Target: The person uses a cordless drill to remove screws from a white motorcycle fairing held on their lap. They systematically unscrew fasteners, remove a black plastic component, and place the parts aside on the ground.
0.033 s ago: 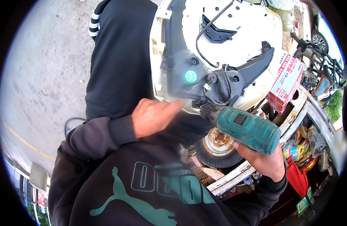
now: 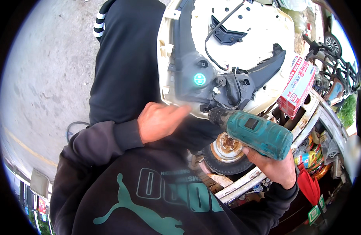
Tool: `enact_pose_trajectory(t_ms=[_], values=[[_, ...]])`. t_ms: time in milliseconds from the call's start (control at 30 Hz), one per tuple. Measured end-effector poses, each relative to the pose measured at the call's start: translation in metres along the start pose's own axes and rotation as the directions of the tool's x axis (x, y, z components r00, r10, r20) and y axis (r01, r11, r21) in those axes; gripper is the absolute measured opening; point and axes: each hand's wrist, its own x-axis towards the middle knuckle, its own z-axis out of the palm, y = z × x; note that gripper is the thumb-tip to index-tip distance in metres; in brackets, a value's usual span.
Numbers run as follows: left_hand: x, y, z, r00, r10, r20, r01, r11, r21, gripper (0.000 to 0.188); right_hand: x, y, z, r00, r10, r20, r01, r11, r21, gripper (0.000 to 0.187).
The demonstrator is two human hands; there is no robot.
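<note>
A large cream plastic panel (image 2: 262, 51) with dark grey headlight parts (image 2: 192, 78) fixed to its inner side lies at my lap, propped by my leg. My right hand (image 2: 278, 168) is wrapped round the grip of a teal cordless drill (image 2: 258, 133); the grip itself is mostly hidden. The drill's black chuck (image 2: 217, 116) points left, close to the panel's near edge. My left hand (image 2: 159, 121) is at that same edge, left of the chuck, fingers curled and the index finger reaching toward it. Its fingertips are blurred, and anything pinched between them cannot be made out.
To the right, a red and white carton (image 2: 297, 86) rests on a rusty white metal frame (image 2: 237, 188). Below the drill is a small wheel (image 2: 227, 149) with a rusty rim. Bags and a red cloth (image 2: 308, 184) lie at the right. Concrete ground (image 2: 51, 78) stretches on the left.
</note>
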Motion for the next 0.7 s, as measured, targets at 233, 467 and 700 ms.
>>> enact_pose_trajectory(t_ms=[233,467,700], values=[[0.0001,0.0,0.0013,1.0,0.019,-0.013,-0.019,1.0,-0.005,0.03,-0.0055,-0.0029,0.0049,0.997,0.069,-0.037,-0.066,0.995,0.071,0.032],[0.0015,0.0,0.0009,1.0,0.024,-0.004,-0.024,0.999,-0.02,0.03,-0.005,-0.0014,0.0103,0.998,-0.046,-0.041,0.047,0.999,0.02,0.029],[0.0021,-0.0009,0.0007,0.999,0.033,-0.006,-0.034,0.999,-0.035,0.029,-0.0077,-0.0087,0.0104,0.994,-0.095,-0.05,0.089,0.991,-0.099,0.03]])
